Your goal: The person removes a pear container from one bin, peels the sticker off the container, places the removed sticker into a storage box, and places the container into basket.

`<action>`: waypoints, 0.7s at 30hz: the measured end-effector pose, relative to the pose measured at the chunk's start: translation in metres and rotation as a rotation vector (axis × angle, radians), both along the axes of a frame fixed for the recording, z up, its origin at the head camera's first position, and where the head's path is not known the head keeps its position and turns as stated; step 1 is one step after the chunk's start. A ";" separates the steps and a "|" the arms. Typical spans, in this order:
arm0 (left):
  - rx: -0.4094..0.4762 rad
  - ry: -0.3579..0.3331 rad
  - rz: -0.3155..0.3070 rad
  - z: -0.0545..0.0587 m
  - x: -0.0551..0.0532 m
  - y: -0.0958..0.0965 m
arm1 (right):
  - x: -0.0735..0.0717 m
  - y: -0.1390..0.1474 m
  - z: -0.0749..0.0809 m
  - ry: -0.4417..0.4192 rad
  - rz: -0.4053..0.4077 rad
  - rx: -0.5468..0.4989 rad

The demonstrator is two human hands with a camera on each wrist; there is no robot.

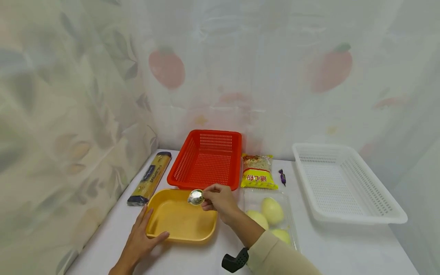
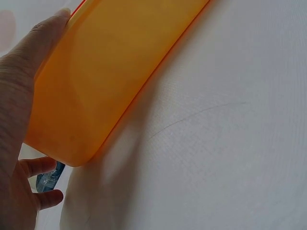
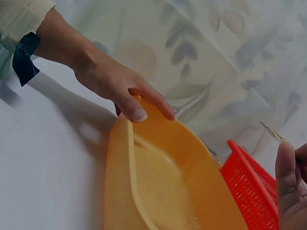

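Observation:
In the head view, my left hand (image 1: pixel 139 238) holds the near left corner of a yellow plastic basin (image 1: pixel 182 236). Its thumb lies over the rim and the other fingers spread along the left side, as the right wrist view also shows. Above the basin's far right part, my right hand (image 1: pixel 221 202) pinches a shiny round silver disc (image 1: pixel 195 197) by its right edge, between thumb and fingers. Print shows on the disc's face. Edge-on in the right wrist view, the disc (image 3: pixel 270 130) looks thin. The basin's visible floor is bare.
Behind the basin stands a red basket (image 1: pixel 213 168). A spaghetti pack (image 1: pixel 151 177) lies left, a macaroni bag (image 1: pixel 258 172) and a purple-wrapped candy (image 1: pixel 282 177) right. Several pale round items (image 1: pixel 272 211) sit in a clear tray (image 1: pixel 248 196). A white basket (image 1: pixel 350 219) stands far right.

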State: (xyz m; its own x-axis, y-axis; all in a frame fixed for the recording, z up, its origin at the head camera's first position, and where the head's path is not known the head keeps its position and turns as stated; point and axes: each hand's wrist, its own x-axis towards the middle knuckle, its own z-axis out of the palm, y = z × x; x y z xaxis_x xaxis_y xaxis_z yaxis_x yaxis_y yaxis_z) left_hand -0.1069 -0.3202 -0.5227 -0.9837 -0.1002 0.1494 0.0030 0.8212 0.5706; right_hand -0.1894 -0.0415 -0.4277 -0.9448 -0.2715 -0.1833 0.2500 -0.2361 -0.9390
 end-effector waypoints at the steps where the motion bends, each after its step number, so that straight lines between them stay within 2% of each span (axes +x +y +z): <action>1: 0.002 0.006 -0.001 0.000 0.000 0.000 | 0.000 -0.002 -0.001 0.000 0.001 0.009; 4: 0.006 0.022 -0.003 -0.001 -0.001 -0.001 | -0.001 -0.008 -0.003 -0.010 0.007 0.025; 9: 0.013 0.003 0.004 0.000 -0.002 -0.001 | -0.003 -0.019 -0.008 -0.027 0.012 0.035; 21: 0.021 0.004 0.002 0.001 0.000 0.001 | -0.002 -0.042 -0.025 -0.073 -0.039 0.123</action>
